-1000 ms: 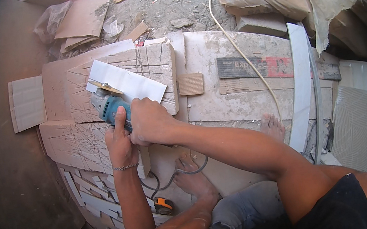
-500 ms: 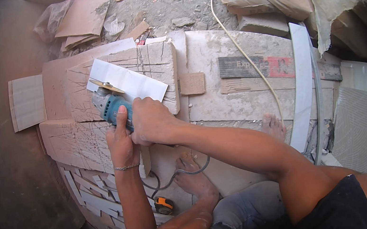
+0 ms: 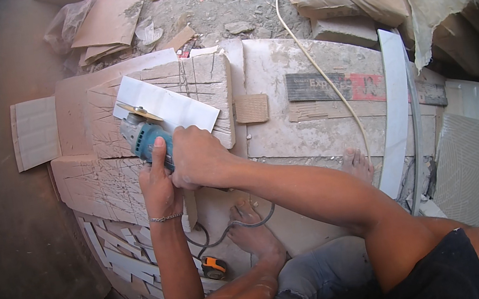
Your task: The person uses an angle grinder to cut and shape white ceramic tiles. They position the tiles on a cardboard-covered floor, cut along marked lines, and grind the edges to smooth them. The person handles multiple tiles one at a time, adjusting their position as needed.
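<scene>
Here, left hand (image 3: pixel 159 187) and right hand (image 3: pixel 200 157) wrap firmly round a blue grinder (image 3: pixel 152 143); its disc (image 3: pixel 149 115) overlaps a white tile (image 3: pixel 179 106).

A smooth, dull brown flat surface (image 3: pixel 6 218) (wall or board, I cannot tell) fills the left side. Rough grey rubble-strewn ground (image 3: pixel 204 5) spreads beyond a dusty, off-white slab floor (image 3: pixel 275 137). Bright light catches the upper right; the lower left corner lies in shadow.

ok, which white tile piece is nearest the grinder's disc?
The rectangular piece lying slantwise on the upper scored block, beside the disc. All others, like the long strip at right and narrow offcuts at lower left, lie off that block.
</scene>
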The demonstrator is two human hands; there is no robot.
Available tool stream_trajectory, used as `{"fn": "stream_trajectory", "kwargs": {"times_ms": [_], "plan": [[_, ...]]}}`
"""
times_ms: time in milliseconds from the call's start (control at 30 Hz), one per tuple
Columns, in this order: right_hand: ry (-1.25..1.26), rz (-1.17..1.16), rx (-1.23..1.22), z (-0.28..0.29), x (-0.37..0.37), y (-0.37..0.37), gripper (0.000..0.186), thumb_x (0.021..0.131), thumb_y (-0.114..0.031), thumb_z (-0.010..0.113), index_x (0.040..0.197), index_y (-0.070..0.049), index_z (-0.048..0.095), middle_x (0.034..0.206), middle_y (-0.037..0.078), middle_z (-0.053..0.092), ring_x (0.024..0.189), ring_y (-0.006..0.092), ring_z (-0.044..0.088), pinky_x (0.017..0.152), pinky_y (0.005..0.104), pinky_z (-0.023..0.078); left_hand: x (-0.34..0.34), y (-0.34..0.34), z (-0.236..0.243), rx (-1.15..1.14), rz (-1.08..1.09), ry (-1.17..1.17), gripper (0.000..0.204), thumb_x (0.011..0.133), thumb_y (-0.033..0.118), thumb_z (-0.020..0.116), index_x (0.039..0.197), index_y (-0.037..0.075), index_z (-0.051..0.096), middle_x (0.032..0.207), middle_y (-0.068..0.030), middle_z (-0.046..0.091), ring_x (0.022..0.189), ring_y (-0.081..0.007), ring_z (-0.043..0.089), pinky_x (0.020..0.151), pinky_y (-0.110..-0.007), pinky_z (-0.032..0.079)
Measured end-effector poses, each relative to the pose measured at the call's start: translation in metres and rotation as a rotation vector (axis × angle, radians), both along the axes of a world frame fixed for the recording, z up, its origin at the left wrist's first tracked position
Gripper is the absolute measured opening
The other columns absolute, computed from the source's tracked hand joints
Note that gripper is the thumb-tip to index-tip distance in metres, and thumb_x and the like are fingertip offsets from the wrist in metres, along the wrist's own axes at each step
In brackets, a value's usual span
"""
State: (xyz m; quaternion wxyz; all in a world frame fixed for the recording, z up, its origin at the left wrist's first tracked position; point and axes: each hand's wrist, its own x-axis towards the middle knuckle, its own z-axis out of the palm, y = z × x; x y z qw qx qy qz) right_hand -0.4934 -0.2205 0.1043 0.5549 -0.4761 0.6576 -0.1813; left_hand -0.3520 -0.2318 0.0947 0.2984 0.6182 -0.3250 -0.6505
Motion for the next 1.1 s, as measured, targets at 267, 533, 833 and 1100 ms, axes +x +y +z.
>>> {"fn": "stream_trajectory", "kwargs": {"times_ms": [267,533,833,1100], "plan": [[-0.001,-0.009,0.000,-0.0022,0.0014,-0.0008,0.039,0.062,-0.003,0.084,0.093,0.015,0.069,0.100,0.033,0.073,0.100,0.0456,0.075,0.086,0.0464,0.063,-0.0031,-0.0002,0.0012,0.010,0.012,0.001,0.043,0.105,0.041,0.069,0.106,-0.001,0.067,0.094,-0.0069,0.072,0.081,-0.0140,0.071,0.071,-0.032,0.056],[-0.019,0.037,-0.054,-0.0048,-0.0002,-0.0003,0.048,0.064,-0.008,0.080,0.100,0.017,0.060,0.096,0.036,0.070,0.093,0.0486,0.075,0.083,0.0470,0.063,-0.0023,-0.0008,0.0006,0.010,0.013,0.009,0.043,0.105,0.042,0.069,0.105,-0.001,0.067,0.093,-0.0067,0.072,0.081,-0.0132,0.070,0.071,-0.032,0.056],[0.008,-0.001,0.004,0.0009,0.0003,0.0008,0.038,0.061,-0.004,0.086,0.090,0.014,0.069,0.100,0.032,0.073,0.100,0.0449,0.076,0.086,0.0457,0.063,-0.0034,0.0014,0.0002,-0.012,0.032,0.028,0.040,0.106,0.041,0.067,0.103,0.001,0.069,0.093,-0.0047,0.073,0.079,-0.0117,0.069,0.068,-0.031,0.054],[-0.013,-0.023,-0.016,-0.0013,-0.0014,0.0031,0.038,0.061,-0.004,0.085,0.090,0.014,0.069,0.099,0.031,0.074,0.100,0.0449,0.076,0.086,0.0454,0.063,-0.0035,0.0018,0.0011,0.021,0.013,0.029,0.039,0.106,0.040,0.066,0.105,0.000,0.068,0.095,-0.0057,0.073,0.082,-0.0128,0.071,0.072,-0.031,0.056]]}}
